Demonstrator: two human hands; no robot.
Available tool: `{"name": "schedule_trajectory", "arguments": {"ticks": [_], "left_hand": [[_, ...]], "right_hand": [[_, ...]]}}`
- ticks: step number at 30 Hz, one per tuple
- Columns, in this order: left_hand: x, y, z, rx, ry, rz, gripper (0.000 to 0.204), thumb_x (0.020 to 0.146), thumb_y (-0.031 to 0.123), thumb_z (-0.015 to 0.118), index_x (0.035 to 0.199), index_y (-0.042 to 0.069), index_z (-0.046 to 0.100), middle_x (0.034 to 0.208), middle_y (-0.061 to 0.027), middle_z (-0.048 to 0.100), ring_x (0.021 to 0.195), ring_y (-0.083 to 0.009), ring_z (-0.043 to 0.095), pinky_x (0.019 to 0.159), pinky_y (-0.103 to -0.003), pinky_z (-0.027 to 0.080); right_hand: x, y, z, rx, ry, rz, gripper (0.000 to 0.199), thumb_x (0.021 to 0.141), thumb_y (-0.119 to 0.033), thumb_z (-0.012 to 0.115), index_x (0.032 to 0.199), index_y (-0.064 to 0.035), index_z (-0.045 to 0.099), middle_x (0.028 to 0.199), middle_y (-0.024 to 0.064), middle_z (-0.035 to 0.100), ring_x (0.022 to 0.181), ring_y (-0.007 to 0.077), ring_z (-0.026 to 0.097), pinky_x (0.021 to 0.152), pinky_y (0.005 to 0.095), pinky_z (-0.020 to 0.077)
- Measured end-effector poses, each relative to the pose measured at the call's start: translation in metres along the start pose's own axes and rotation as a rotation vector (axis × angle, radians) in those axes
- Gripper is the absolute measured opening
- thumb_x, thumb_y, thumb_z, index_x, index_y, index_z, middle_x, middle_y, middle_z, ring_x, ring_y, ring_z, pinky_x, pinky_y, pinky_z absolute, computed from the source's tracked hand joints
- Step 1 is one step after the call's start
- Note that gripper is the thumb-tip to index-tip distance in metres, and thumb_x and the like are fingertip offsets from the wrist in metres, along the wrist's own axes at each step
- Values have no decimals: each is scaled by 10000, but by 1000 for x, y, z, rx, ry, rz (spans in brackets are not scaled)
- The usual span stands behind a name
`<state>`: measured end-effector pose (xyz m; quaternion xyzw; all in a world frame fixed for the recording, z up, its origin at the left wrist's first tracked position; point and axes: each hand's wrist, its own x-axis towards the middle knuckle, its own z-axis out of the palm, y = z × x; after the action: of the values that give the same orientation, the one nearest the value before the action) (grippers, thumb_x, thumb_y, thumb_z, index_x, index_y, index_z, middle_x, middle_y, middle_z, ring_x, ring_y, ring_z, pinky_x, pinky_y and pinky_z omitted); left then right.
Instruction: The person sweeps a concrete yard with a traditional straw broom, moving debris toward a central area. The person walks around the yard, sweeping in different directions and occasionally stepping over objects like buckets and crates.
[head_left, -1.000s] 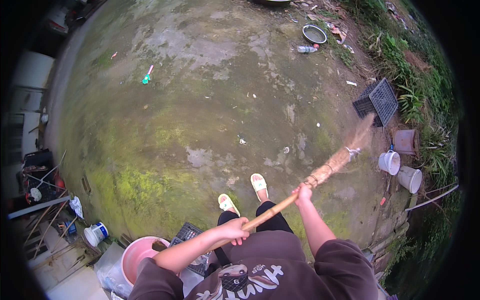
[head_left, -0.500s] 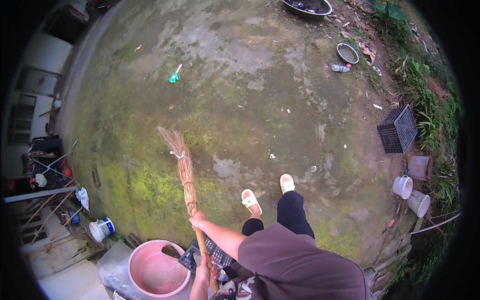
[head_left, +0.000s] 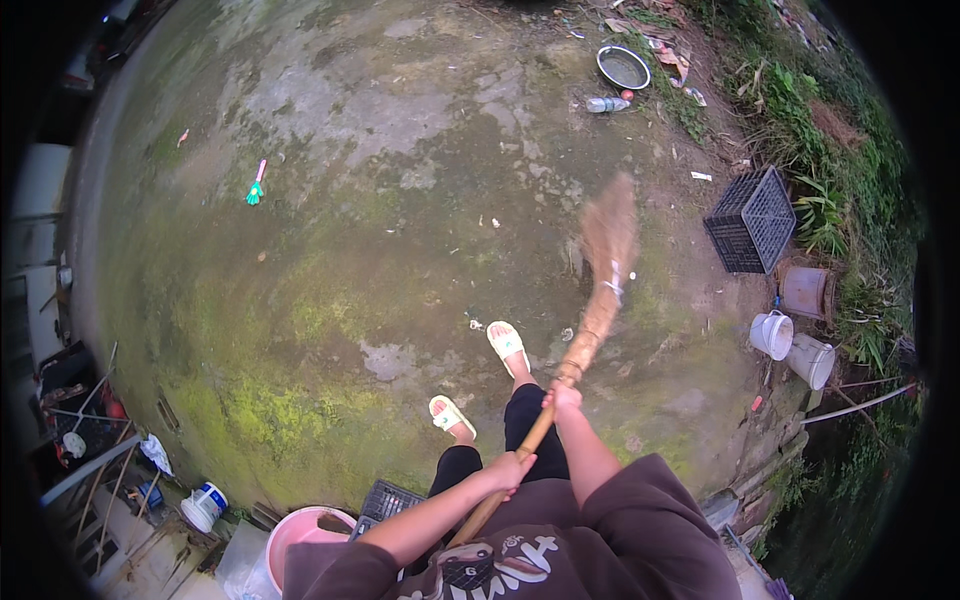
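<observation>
- The person stands on a mossy concrete yard [head_left: 330, 250], both hands on a straw broom [head_left: 590, 300].
- The right hand [head_left: 563, 397] is clenched round the broom's handle higher up, close to where the bristles begin.
- The left hand [head_left: 512, 470] grasps the same handle lower down, near the person's waist, fingers wrapped round the wood.
- The broom runs from the hands toward 1 o'clock; its bristle head is blurred and lies over the ground ahead of the feet, at about 1 o'clock from the right sandal [head_left: 507, 343].
- The left sandal [head_left: 449, 414] is set a little behind, at 7 o'clock from the other.
- A black plastic crate [head_left: 752, 222] sits at 3 o'clock from the bristles, at the yard's grassy edge.
- Two white buckets [head_left: 772, 334] stand below the crate, just beside each other.
- A metal bowl [head_left: 622, 67] and a clear plastic bottle [head_left: 607, 103] lie far off at 12 o'clock.
- A small green brush [head_left: 256, 187] lies well apart at 10 o'clock.
- A pink basin [head_left: 300, 535] sits near the person's left side, at 8 o'clock.
</observation>
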<state>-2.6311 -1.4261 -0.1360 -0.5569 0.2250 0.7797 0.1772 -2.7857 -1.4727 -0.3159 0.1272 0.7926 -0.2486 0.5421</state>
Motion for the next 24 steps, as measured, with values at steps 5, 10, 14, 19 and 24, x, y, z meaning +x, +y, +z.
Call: {"name": "schedule_trajectory", "arguments": {"ticks": [5,10,14,19,24], "left_hand": [[32,86,48,192,-236,107,580,868,521,400,563,31,458,452,-55,434,355,-188,463,350,-332,414],[-20,78,18,335,-190,113,573,849,524,427,579,21,467,455,-51,458,347,-176,465,342,-310,419],[-93,22,-43,99,14,194,496,860,508,434,785,20,488,520,-38,478,356,-152,470,330,-274,406],[-176,-116,-104,-437,347,177,427,876,467,443,830,44,460,503,-17,435,347,-113,415,313,-262,354],[-199,-250,-115,-1037,592,87,458,888,509,368,834,57,424,510,-25,402,347,-117,389,314,-271,360]], "right_hand": [[18,-52,-147,271,298,50,112,792,-84,519,731,-37,438,548,45,431,426,148,428,386,313,412],[-35,-61,-128,322,183,-88,106,779,-93,484,707,-79,408,532,25,375,399,158,386,372,303,378],[-101,-58,-3,269,-164,-150,80,767,-38,464,755,-56,387,552,40,413,399,154,410,364,316,400],[-197,51,191,-109,-536,-235,91,776,-55,507,755,-42,419,547,50,449,380,166,454,324,314,400],[-286,227,319,-700,-753,-168,98,776,-78,542,768,0,485,530,93,506,389,202,524,331,355,456]]}}
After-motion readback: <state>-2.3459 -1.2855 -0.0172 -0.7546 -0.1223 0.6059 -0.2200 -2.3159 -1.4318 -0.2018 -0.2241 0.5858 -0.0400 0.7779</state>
